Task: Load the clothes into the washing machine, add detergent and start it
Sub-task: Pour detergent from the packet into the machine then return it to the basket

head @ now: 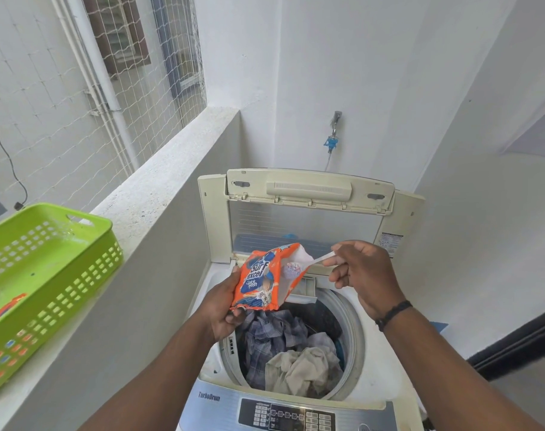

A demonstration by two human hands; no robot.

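White walls and a netted ledge [159, 194] with a green basket [47, 275] flank the open washing machine [370, 368]. Clothes [289, 353] fill its drum. Left hand [224, 309] grips a detergent packet [265, 278]; right hand [364, 275] pinches a white scoop [319, 259].

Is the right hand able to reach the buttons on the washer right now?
Probably yes. The buttons sit uncovered at the front, with nothing in between. But the right hand is holding a white scoop, so a free finger would have to press.

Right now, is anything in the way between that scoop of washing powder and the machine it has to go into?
Nothing visible. The lid is up, the detergent drawer sits open just under the scoop, which the right hand lifts from the packet held by the left hand.
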